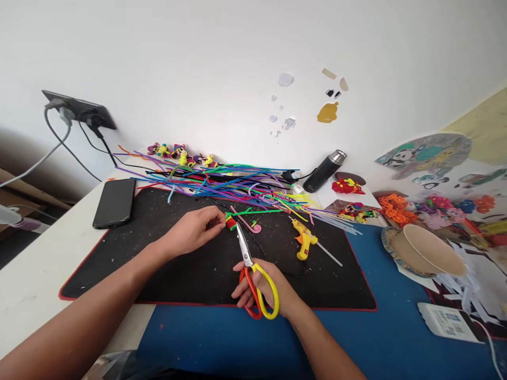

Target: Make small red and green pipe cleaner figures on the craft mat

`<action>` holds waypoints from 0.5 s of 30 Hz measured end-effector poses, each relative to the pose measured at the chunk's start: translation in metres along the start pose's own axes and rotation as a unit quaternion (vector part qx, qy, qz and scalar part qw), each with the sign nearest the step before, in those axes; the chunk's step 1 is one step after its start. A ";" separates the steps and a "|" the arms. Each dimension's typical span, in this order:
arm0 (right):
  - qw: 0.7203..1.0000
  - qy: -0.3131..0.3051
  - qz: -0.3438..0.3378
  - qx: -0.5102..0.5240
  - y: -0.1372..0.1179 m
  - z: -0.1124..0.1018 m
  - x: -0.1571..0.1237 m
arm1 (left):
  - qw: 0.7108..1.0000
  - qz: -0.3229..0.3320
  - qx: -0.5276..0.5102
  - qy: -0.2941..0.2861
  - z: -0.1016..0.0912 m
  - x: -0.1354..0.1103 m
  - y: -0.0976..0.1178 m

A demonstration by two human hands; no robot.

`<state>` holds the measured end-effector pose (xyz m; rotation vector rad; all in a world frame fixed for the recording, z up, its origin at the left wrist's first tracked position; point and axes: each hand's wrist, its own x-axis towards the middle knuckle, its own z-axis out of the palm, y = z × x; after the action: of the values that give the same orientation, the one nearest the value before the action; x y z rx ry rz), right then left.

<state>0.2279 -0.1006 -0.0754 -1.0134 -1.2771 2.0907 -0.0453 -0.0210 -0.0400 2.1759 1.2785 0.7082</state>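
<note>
My left hand (pixel 196 230) pinches a small red and green pipe-cleaner piece (pixel 231 221) over the black mat (pixel 158 264). My right hand (pixel 269 298) grips scissors (pixel 253 274) with one red and one yellow handle. Their blades point up toward the small piece and nearly touch it. A pink pipe cleaner with a curled end (pixel 253 226) lies just right of the blades. A large heap of coloured pipe cleaners (pixel 237 184) sprawls along the far edge of the mat.
A yellow glue gun (pixel 303 238) lies on the mat to the right, a black phone (pixel 115 202) to the left. A dark flask (pixel 325 170), a paper cup (pixel 430 249) on a plate and finished craft pieces (pixel 396 208) crowd the right. Cables hang from a wall socket (pixel 79 108).
</note>
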 end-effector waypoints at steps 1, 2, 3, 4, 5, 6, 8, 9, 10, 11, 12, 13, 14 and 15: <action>1.000 -0.003 0.001 0.003 -0.001 0.000 0.000 | 1.000 -0.001 -0.001 0.000 0.000 0.000 0.001; 1.000 -0.007 0.002 0.005 -0.002 0.000 0.000 | 1.000 -0.002 -0.002 0.001 0.000 0.000 0.001; 1.000 -0.009 0.003 0.006 -0.002 0.000 0.000 | 1.000 -0.003 -0.003 0.001 -0.001 0.000 0.002; 1.000 -0.013 0.004 0.006 -0.003 0.001 0.000 | 1.000 -0.002 -0.004 0.002 -0.001 0.000 0.003; 1.000 -0.016 0.006 0.007 -0.004 0.001 0.001 | 1.000 -0.001 -0.005 0.002 -0.001 0.000 0.003; 1.000 -0.020 0.009 0.007 -0.005 0.001 0.001 | 1.000 0.001 -0.006 0.002 -0.001 0.000 0.003; 0.999 -0.027 0.015 0.011 -0.006 0.002 0.001 | 1.000 0.005 -0.006 0.002 -0.001 -0.001 0.003; 0.999 -0.030 0.018 0.014 -0.007 0.002 0.001 | 1.000 0.007 -0.005 0.002 -0.001 -0.001 0.002; 0.999 -0.032 0.022 0.016 -0.008 0.003 0.001 | 1.000 0.008 -0.005 0.003 -0.001 -0.001 0.001; 0.999 -0.033 0.025 0.017 -0.010 0.004 0.001 | 1.000 0.008 -0.005 0.002 -0.001 -0.002 0.000; 0.999 -0.031 0.029 0.019 -0.012 0.004 0.001 | 1.000 0.009 -0.005 0.002 -0.001 -0.002 0.000; 0.999 -0.029 0.033 0.022 -0.015 0.005 0.001 | 1.000 0.008 -0.005 0.002 -0.001 -0.002 -0.001; 0.999 -0.026 0.038 0.024 -0.017 0.007 0.001 | 1.000 0.008 -0.007 0.001 -0.001 -0.003 -0.001; 0.998 -0.025 0.044 0.025 -0.020 0.008 0.000 | 1.000 0.007 -0.008 0.002 -0.002 -0.003 -0.001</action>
<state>0.2219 -0.0956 -0.0553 -1.0187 -1.2168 2.2162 -0.0482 -0.0228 -0.0400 2.1748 1.2567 0.7264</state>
